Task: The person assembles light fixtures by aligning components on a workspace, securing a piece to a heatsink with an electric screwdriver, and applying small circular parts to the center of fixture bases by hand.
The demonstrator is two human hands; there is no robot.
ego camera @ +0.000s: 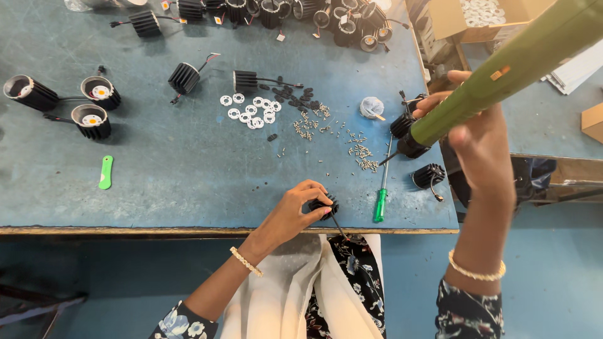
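My left hand [295, 210] grips a small black finned heat sink [325, 206] with a trailing wire at the table's near edge. My right hand [480, 141] is raised on the right, closed around a green electric screwdriver [502, 69] whose black tip points down-left over the table. Loose small screws [361, 154] and white ring-shaped parts [251, 112] lie on the blue table [176, 176] beyond my left hand.
A green-handled screwdriver [380, 194] lies right of the held part. More black heat sinks [428, 176] sit near the right edge, with several at the far edge [276, 12] and three lamp housings [91, 119] at left. A green flat tool [105, 172] and cardboard box [483, 16] are present.
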